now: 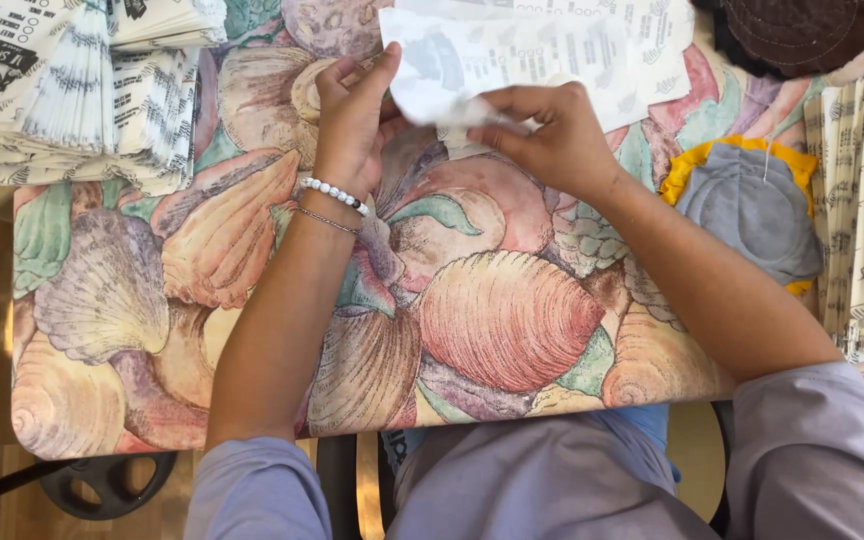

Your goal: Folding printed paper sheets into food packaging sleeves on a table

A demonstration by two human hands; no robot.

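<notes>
Lilac-sleeved forearms reach up-frame over the shell-patterned surface (492, 320) to both hands, left hand (352, 115) and right hand (552, 135), pinching one white printed paper sheet (512, 55) at upper centre, its long axis left-right.

Both hands (352, 120) (552, 135) — printed paper (452, 60)

Bright, even daylight, soft shadows, slight motion blur (around the moving paper).

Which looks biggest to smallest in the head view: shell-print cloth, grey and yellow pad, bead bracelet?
1. shell-print cloth
2. grey and yellow pad
3. bead bracelet, on the left hand's wrist; nearer the camera, yet clearly smallest.
</notes>
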